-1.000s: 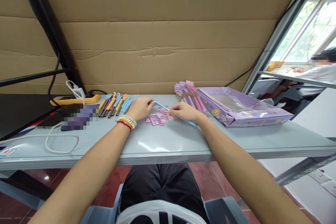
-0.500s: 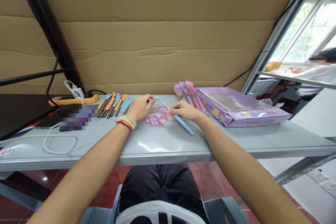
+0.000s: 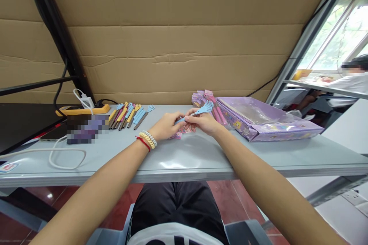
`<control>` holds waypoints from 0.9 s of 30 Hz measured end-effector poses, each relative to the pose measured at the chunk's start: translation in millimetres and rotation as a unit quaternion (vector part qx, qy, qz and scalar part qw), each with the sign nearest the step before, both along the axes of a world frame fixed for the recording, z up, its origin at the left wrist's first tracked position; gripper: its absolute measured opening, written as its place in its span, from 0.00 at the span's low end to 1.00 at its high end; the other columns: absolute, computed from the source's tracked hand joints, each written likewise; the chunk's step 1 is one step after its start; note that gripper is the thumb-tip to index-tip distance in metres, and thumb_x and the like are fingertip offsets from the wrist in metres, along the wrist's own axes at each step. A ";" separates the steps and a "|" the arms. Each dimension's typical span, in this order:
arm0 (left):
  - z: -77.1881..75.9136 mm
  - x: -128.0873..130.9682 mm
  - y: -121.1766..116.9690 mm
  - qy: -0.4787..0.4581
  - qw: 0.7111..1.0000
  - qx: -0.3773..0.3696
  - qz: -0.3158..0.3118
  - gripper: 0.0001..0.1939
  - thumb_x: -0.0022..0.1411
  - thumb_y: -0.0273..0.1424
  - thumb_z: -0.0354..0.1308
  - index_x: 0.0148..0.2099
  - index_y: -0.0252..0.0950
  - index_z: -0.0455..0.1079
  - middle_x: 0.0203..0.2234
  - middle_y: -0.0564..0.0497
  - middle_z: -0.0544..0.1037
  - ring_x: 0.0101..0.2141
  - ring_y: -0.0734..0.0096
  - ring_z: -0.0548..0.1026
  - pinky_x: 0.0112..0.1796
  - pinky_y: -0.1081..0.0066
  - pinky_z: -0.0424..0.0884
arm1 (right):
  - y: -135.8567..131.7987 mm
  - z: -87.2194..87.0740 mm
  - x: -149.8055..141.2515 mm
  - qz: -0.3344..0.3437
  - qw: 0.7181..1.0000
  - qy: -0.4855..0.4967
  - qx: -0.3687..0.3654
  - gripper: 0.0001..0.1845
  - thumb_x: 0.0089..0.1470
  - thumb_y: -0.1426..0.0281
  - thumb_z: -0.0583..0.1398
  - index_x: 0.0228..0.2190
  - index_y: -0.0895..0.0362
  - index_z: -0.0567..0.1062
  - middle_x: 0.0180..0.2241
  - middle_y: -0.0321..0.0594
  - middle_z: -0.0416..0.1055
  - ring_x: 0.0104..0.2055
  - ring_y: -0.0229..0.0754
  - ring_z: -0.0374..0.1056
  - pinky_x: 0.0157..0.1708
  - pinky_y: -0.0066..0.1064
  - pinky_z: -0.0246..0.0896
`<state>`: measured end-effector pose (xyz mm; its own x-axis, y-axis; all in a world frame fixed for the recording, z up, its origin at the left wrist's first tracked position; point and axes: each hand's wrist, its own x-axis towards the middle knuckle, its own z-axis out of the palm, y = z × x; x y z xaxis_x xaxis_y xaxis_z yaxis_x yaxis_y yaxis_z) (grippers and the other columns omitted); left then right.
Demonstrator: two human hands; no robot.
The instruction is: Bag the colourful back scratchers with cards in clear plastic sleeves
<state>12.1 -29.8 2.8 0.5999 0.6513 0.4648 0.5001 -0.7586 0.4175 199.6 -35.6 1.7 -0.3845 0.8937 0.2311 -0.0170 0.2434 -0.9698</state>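
A light-blue back scratcher (image 3: 205, 107) with a hand-shaped head spans my two hands above the table, its head pointing up to the right. My left hand (image 3: 168, 125) closes on the handle end. Fingers of my right hand (image 3: 203, 122) pinch it near the metal rod, just below the head. Under my hands lie small pink and purple cards (image 3: 177, 135), mostly covered. Left of them, several yellow, blue and purple back scratchers (image 3: 126, 115) rest in a row. Behind my right hand sit pink and purple back scratchers (image 3: 217, 113) with cards on their ends.
A purple patterned box (image 3: 283, 132) with clear plastic in it stands at the right. On the left are a phone (image 3: 54, 133), a white cable (image 3: 67, 167) and a yellow-edged power strip (image 3: 83, 110). Cardboard (image 3: 184, 42) walls the back. A person (image 3: 352, 80) sits beyond the right frame.
The blue back scratcher has been turned: its handle pointed down to the right, and now its head points up to the right. My left hand has moved right, close to my right hand.
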 end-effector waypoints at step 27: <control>18.4 -108.2 58.0 0.036 0.908 0.205 0.364 0.14 0.63 0.30 0.46 0.41 0.41 0.74 0.38 0.46 0.76 0.44 0.59 0.70 0.46 0.60 0.57 | -1.4 46.5 83.0 -0.467 0.812 0.347 0.054 0.16 0.58 0.71 0.58 0.21 0.57 0.59 0.15 0.28 0.55 0.14 0.27 0.48 0.13 0.20 0.40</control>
<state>-96.1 28.2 21.2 0.1181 0.6687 0.7341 0.9460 -0.3004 0.1215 282.6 -37.0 48.2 0.7046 0.6810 0.1995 -0.3088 0.5473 -0.7779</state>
